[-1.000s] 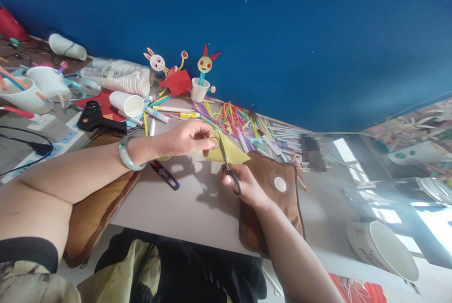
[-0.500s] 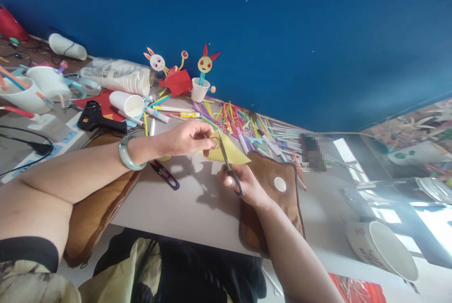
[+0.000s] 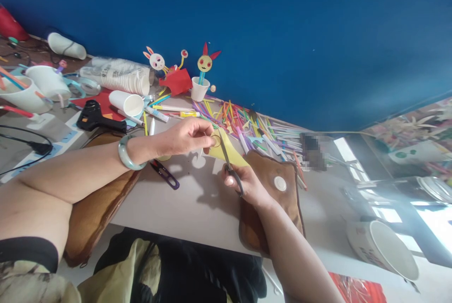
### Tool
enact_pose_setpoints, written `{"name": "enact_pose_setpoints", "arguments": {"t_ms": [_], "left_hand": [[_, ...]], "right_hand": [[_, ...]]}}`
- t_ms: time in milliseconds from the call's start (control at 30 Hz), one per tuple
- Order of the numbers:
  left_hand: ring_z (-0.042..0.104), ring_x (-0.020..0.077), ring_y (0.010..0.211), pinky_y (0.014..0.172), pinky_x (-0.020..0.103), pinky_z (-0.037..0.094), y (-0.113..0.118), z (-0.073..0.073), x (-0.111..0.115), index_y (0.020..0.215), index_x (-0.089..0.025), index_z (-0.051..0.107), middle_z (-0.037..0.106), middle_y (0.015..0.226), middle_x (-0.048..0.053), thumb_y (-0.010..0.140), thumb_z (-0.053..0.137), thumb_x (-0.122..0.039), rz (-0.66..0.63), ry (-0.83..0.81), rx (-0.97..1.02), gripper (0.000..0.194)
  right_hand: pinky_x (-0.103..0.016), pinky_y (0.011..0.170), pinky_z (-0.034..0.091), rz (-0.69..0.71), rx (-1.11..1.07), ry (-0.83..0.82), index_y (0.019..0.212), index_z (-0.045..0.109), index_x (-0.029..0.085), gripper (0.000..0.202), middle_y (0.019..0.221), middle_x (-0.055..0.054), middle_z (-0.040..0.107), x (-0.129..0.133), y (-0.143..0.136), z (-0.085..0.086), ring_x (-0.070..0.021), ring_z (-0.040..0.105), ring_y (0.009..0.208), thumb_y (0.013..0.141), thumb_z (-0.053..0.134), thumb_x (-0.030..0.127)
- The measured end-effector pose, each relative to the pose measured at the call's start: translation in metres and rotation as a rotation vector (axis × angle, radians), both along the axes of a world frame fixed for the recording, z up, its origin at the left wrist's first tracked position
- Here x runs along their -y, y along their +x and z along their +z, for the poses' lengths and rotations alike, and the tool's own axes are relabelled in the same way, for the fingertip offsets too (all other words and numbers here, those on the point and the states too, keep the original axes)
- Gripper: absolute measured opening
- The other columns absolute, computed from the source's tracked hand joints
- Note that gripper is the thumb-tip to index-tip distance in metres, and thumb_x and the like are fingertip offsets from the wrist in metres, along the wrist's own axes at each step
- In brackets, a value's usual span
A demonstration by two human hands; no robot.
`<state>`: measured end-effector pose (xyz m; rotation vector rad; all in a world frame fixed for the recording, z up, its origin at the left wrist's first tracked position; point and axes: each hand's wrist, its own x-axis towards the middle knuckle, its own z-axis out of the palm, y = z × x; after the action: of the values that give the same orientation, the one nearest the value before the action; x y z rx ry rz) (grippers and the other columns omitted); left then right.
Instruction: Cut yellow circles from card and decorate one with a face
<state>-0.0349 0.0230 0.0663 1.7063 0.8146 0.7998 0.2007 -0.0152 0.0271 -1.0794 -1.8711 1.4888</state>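
- Paper [image 3: 236,155], yellow, is held up above the tabletop [image 3: 197,204]
- Left hand [image 3: 187,136] pinches it between thumb and fingers, beside what looks like a drawn circle [image 3: 216,141]
- Right hand [image 3: 249,185] grips the scissors [image 3: 226,156], blades at the paper
- Cutting seems the step in hand; the next move likely calls for steady paper and slow turning

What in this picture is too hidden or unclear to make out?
In the head view:
- Scissors: part of the handles, hidden by the right hand.
- Yellow paper: its pinched part, covered by the left hand.
- Dark object: blurred by blocky pixelation.
- Red packet: cut off by the bottom edge.
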Motion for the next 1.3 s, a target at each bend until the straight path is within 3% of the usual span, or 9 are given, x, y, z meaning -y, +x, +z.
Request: {"name": "enact_pose_setpoints", "arguments": {"t_ms": [733, 1300], "left_hand": [[0.063, 0.0140, 0.077, 0.070, 0.026, 0.049, -0.0016, 0.0002, -0.0007, 0.075, -0.016, 0.061, 0.068, 0.076, 0.003, 0.087, 0.058, -0.028, -0.008, -0.003, 0.015, 0.018], [0.060, 0.0115, 0.066, 0.062, 0.024, 0.047, -0.0007, 0.0046, 0.0018, 0.073, -0.017, 0.062, 0.065, 0.067, 0.000, 0.083, 0.061, -0.029, 0.071, -0.012, 0.072, 0.015]], "right_hand": [[-0.026, 0.054, 0.026, -0.002, 0.009, 0.005, 0.062, 0.052, 0.017, 0.058, 0.058, 0.005, 0.041, 0.0010, -0.0013, 0.0021, -0.0089, 0.034, 0.055, 0.069, 0.067, 0.072], [-0.025, 0.052, 0.026, -0.049, 0.019, -0.013, 0.060, 0.052, 0.018, 0.059, 0.056, 0.005, 0.042, 0.0019, -0.0026, 0.0064, -0.0091, 0.034, 0.054, 0.063, 0.071, 0.074]]}}
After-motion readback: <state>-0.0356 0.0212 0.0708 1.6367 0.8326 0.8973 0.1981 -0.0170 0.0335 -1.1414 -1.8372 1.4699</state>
